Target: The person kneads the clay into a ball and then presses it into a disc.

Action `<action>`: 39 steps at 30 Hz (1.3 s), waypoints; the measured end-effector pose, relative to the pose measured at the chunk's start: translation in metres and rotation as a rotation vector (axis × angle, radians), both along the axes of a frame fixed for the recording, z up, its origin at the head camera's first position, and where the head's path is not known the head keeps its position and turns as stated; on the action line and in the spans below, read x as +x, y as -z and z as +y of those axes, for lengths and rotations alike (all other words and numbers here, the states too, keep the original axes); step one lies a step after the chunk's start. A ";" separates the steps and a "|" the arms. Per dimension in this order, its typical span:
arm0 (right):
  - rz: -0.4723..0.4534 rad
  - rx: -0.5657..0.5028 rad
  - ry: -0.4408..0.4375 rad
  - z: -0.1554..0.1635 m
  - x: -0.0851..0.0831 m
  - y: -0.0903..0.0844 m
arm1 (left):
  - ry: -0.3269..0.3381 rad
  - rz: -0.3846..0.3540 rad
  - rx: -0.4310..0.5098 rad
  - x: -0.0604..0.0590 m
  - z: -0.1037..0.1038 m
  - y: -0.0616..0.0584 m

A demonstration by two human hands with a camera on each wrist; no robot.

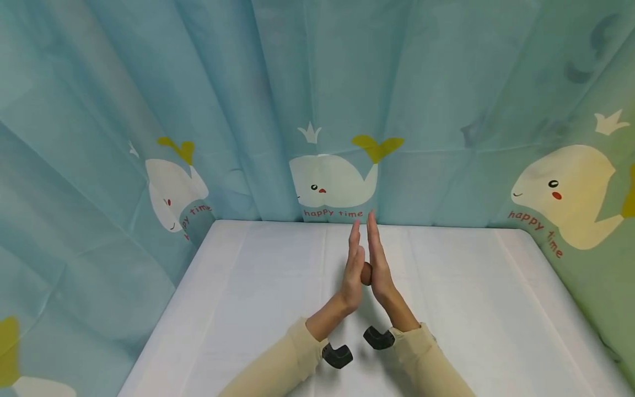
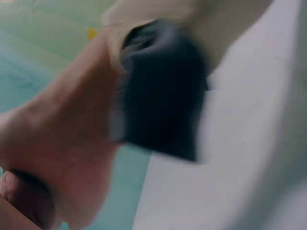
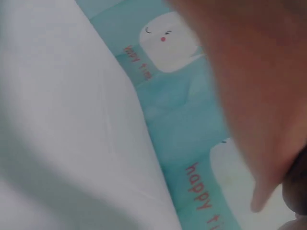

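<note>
From the head view, the left hand (image 1: 353, 274) and the right hand (image 1: 379, 263) stand upright above the white cloth-covered counter (image 1: 248, 286), palms facing each other, fingers straight and pointing up toward the pale white whale print with a yellow tail (image 1: 333, 179) on the teal curtain (image 1: 238, 82); a small round brown ball (image 1: 366, 273) sits pressed between the two palms, just below that whale, with only a sliver of it showing; neither hand curls round it, both lie flat against it; cream long sleeves (image 1: 290, 358) cover both forearms, and a black wrist-mounted camera block (image 1: 338, 355) hangs under each wrist, lower than the whale.

From the left wrist view, all blurred, the opposite black camera block (image 2: 160, 91) and cream sleeve fill the top; a forearm runs down to the left; the white counter (image 2: 249, 158) lies at the right; the ball cannot be told here.

From the right wrist view, the blurred right hand (image 3: 249, 91) covers the right side, beside a whale print (image 3: 168, 43) on the curtain; the white counter (image 3: 57, 120) spreads left.
</note>
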State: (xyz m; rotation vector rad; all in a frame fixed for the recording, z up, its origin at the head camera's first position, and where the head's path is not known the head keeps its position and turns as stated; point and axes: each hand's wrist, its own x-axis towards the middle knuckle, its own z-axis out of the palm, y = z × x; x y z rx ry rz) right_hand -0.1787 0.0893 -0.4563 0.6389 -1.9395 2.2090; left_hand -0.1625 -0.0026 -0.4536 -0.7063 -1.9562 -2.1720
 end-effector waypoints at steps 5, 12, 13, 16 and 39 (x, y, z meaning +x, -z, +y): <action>0.036 0.054 0.003 -0.005 0.006 0.003 | -0.041 -0.016 0.019 -0.009 -0.002 -0.004; 0.049 0.033 -0.002 -0.009 0.014 -0.009 | -0.108 -0.006 -0.027 -0.026 -0.009 0.005; 0.057 0.030 -0.011 -0.009 0.015 -0.012 | -0.110 -0.009 -0.028 -0.027 -0.010 0.007; 0.080 0.040 -0.023 -0.009 0.014 -0.018 | -0.084 -0.006 -0.026 -0.027 -0.011 0.012; 0.015 0.083 -0.029 -0.013 0.024 -0.008 | -0.137 -0.034 0.049 -0.028 -0.012 -0.001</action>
